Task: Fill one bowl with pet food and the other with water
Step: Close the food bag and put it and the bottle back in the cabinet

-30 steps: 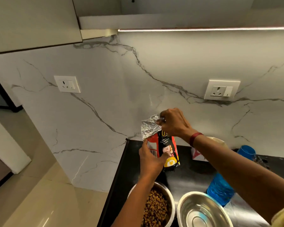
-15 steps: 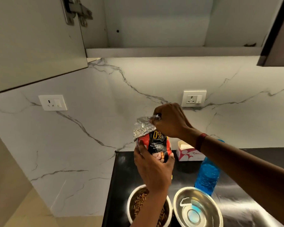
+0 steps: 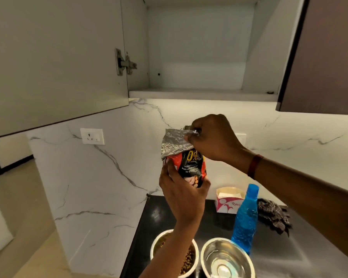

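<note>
I hold a red and black pet food bag (image 3: 191,167) up in front of the marble wall. My left hand (image 3: 181,193) grips its lower body from below. My right hand (image 3: 211,137) pinches the silver folded top of the bag. Down on the black counter (image 3: 273,255) stand two steel bowls. The left bowl (image 3: 157,245) holds brown kibble and is partly hidden by my left forearm. The right bowl (image 3: 227,259) has a shiny bottom with no kibble in it. A blue water bottle (image 3: 245,217) with its cap on stands upright just behind the right bowl.
An open wall cabinet (image 3: 199,93) hangs above, with its pale door (image 3: 54,57) swung out at left and a dark door (image 3: 325,57) at right. A small white and pink box (image 3: 227,201) and a dark checked cloth (image 3: 273,217) lie at the counter's back. A wall socket (image 3: 92,136) sits at left.
Both hands have lifted the bag off the counter and higher up. My view has tilted upward, so the open cabinet now shows and the bowls sit at the bottom edge.
</note>
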